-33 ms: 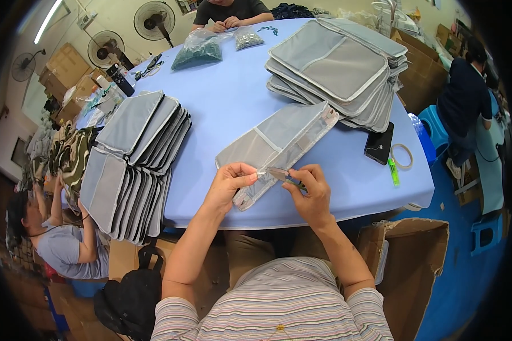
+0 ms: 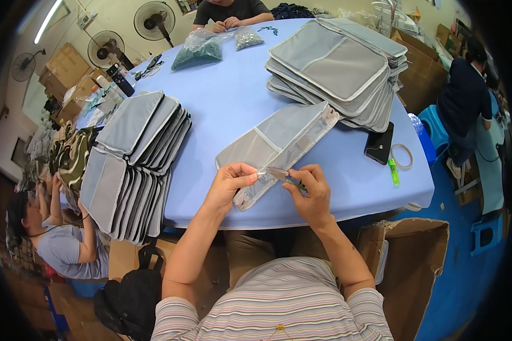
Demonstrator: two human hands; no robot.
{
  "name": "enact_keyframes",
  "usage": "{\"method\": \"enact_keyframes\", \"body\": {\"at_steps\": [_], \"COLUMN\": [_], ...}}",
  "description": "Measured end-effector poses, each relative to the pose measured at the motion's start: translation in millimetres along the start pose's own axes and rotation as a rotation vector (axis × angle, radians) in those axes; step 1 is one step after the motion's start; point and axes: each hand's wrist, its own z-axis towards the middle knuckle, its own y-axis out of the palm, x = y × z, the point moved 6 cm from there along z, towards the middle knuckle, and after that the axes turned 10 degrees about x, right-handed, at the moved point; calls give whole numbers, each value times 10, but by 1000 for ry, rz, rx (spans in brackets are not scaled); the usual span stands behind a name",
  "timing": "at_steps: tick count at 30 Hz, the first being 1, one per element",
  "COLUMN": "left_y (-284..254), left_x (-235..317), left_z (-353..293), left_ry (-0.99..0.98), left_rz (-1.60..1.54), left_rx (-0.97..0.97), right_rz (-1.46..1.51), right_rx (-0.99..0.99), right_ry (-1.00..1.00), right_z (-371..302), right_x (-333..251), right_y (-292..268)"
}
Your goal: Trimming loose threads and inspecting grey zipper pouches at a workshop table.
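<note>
A long grey fabric pouch (image 2: 290,128) with pale piped edges and a see-through side lies slanted at the table's front. My left hand (image 2: 231,181) pinches a small whitish bit at its near edge between thumb and fingers; what that bit is, I cannot make out. In my right hand (image 2: 310,193) is a pair of small snips (image 2: 279,174) with metal blades and a dark handle. Their tips point left and meet the spot by my left fingertips. The handle is mostly covered by my fingers.
Stacked grey pouches stand at the left (image 2: 136,148) and back right (image 2: 330,62). Right of my hands lie a phone (image 2: 379,143), a tape roll (image 2: 402,156) and a green marker (image 2: 393,172). Bags of small parts (image 2: 198,54) sit far back. A cardboard box (image 2: 421,244) stands right; co-workers sit around.
</note>
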Motion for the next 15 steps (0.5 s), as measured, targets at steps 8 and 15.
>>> {"method": "enact_keyframes", "body": {"at_steps": [8,15], "left_y": [20,11], "left_x": [12,-9], "left_z": [-23,-19], "left_ry": [-18,-14], "left_rz": [-4,-5], "left_rx": [-4,3], "right_rz": [-4,27], "right_rx": [-6,19], "right_ry": [-48,36], "right_z": [3,-26], "right_x": [1,12], "right_y": [1,9]}}
